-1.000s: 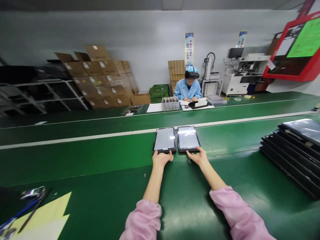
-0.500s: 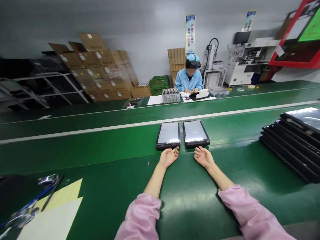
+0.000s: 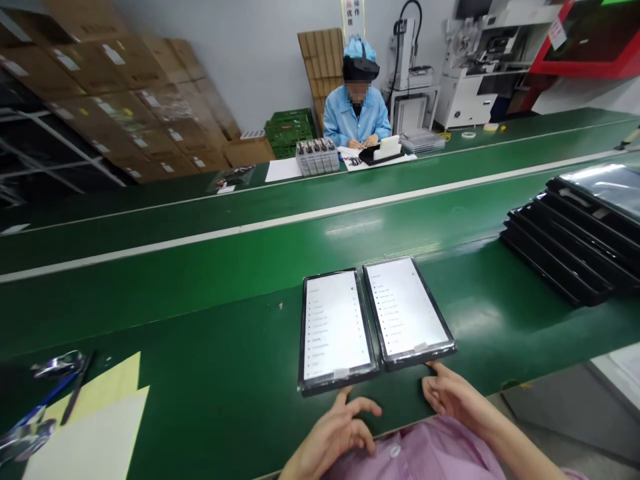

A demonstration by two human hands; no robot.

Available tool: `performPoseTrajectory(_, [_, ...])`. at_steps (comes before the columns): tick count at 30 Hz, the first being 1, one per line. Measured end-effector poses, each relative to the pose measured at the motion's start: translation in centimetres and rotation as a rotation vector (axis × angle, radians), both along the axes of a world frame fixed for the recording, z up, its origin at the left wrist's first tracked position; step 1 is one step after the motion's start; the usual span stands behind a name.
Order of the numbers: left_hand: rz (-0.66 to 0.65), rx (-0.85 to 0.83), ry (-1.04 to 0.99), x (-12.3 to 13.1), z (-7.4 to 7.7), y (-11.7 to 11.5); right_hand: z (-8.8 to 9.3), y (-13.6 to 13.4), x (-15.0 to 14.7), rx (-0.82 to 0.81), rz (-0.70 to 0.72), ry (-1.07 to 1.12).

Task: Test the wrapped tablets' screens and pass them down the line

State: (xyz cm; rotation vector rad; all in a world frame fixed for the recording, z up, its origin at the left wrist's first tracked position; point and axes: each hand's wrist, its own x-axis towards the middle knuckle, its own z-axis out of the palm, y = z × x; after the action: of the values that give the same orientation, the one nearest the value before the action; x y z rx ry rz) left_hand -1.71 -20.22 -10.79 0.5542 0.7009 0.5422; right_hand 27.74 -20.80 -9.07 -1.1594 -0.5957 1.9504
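Note:
Side by side on the green bench lie a left tablet and a right tablet, both face up with lit white screens showing lists. A narrow gap separates them, and both are slightly turned. My left hand is just below the left tablet's near edge, fingers spread and holding nothing; one fingertip reaches close to that edge. At the right tablet's near corner, my right hand has its index finger stretched out against or just under the edge. Its other fingers are loosely curled, with nothing seen in them.
To the right stands a stack of black tablet-like panels. Paper sheets, a dark pen and shiny clear-plastic items lie at left. Across the bench, a person in blue works beside a grey tray of parts.
Both tablets have come closer to me, from near the white strip to near the bench's front edge. My hands have drawn back with them, and the view tilts further down.

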Motion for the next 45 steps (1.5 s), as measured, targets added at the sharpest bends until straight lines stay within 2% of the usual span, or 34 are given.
performPoseTrajectory(2, [-0.058, 0.107, 0.163, -1.0, 0.5, -1.5, 1.5, -1.2, 1.2, 0.071, 0.213, -0.183])
performPoseTrajectory(3, [-0.036, 0.184, 0.268, -1.7, 0.8, -1.9, 2.3, -1.4, 1.7, 0.157, 0.329, -0.305])
performPoseTrajectory(5, [0.154, 0.382, 0.546, -3.0, 1.8, -1.8, 4.1, -0.9, 2.4, 0.405, 0.452, -0.577])
performPoseTrajectory(7, [0.391, 0.626, 0.884, -3.6, 2.7, -0.9, 5.4, 0.8, 2.0, 0.681, 0.405, -0.832])
performPoseTrajectory(9, [0.519, 0.867, 1.225, -3.3, 3.3, 0.4, 5.7, 2.9, 0.8, 0.909, 0.347, -1.067])
performPoseTrajectory(11, [0.488, 1.027, 1.464, -2.1, 3.4, 1.5, 5.1, 4.9, -0.6, 1.072, 0.360, -1.272])
performPoseTrajectory(13, [0.432, 1.086, 1.578, -0.7, 3.1, 1.9, 4.1, 6.1, -1.4, 1.156, 0.410, -1.402])
performPoseTrajectory(16, [0.330, 1.150, 1.568, 0.8, 2.5, 1.2, 3.0, 6.4, -0.4, 1.197, 0.408, -1.484])
performPoseTrajectory(19, [0.237, 1.257, 1.428, 1.0, 2.2, -0.1, 3.0, 5.6, 2.6, 1.201, 0.276, -1.534])
performPoseTrajectory(20, [0.263, 1.289, 1.408, 0.8, 2.3, -0.3, 3.1, 5.4, 3.6, 1.200, 0.219, -1.540])
performPoseTrajectory(23, [0.465, 1.314, 1.489, -0.2, 2.3, -0.3, 3.2, 4.8, 5.4, 1.182, 0.080, -1.514])
performPoseTrajectory(25, [0.528, 1.255, 1.544, -0.9, 2.2, 0.3, 3.1, 4.7, 5.3, 1.167, 0.043, -1.496])
performPoseTrajectory(31, [0.417, 1.119, 1.392, -2.2, 1.2, 1.9, 2.8, 4.9, 1.6, 1.191, 0.137, -1.560])
performPoseTrajectory(37, [0.442, 1.067, 1.375, -1.8, 1.4, 2.3, 2.1, 5.0, 0.3, 1.148, 0.181, -1.651])
performPoseTrajectory(41, [0.366, 1.006, 1.403, -2.0, 2.2, 2.7, 1.7, 5.0, 1.1, 1.122, 0.110, -1.653])
performPoseTrajectory(45, [0.418, 0.954, 1.310, -2.4, 2.4, 2.7, 1.7, 5.1, 2.1, 1.175, -0.022, -1.592])
